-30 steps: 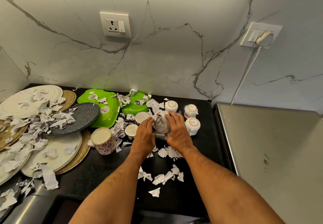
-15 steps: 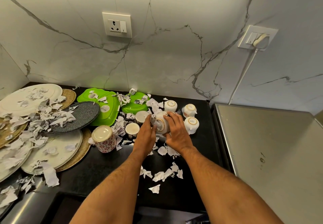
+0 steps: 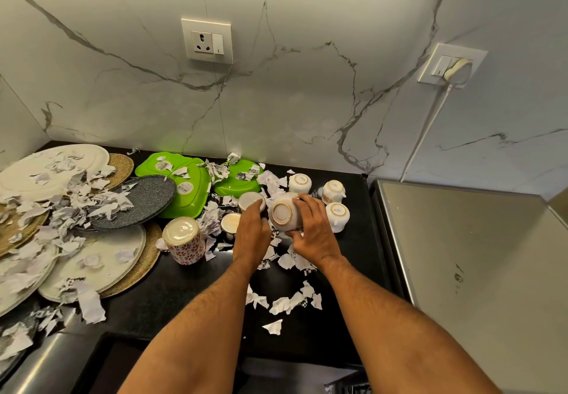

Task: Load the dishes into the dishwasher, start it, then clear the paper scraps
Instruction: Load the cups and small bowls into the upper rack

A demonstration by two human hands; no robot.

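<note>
Marble wall stands at the back, with a black counter (image 3: 172, 289) below it, and only the head view shows this.

On the counter lie many torn paper scraps (image 3: 285, 303), big plates (image 3: 95, 258) on the left, green lids (image 3: 187, 190), a red-patterned mug (image 3: 184, 240) turned upside down, and three small white cups (image 3: 336, 213) near the wall, also upside down. A steel appliance top (image 3: 467, 258) sits on the right.

The white bowl (image 3: 284, 213) is in the middle, just above the counter among the scraps, tipped so its round foot faces the camera. It looks like china, so I think it is hard, smooth, a bit heavy and easy to break if it drops. Its sides may be slippery. A good place to hold it is round the rim and the wall, with the thumb on one side and the fingers on the other.

The right hand (image 3: 313, 230) wraps round the bowl from the right, fingers over the top edge and thumb low at the front, so it grips the bowl. The left hand (image 3: 252, 230) lies just beside the bowl on its left, fingers stretched out flat and relaxed, reaching toward a small steel cup (image 3: 251, 201); it holds nothing. Both arms reach straight forward from the bottom of the picture, close together.
</note>
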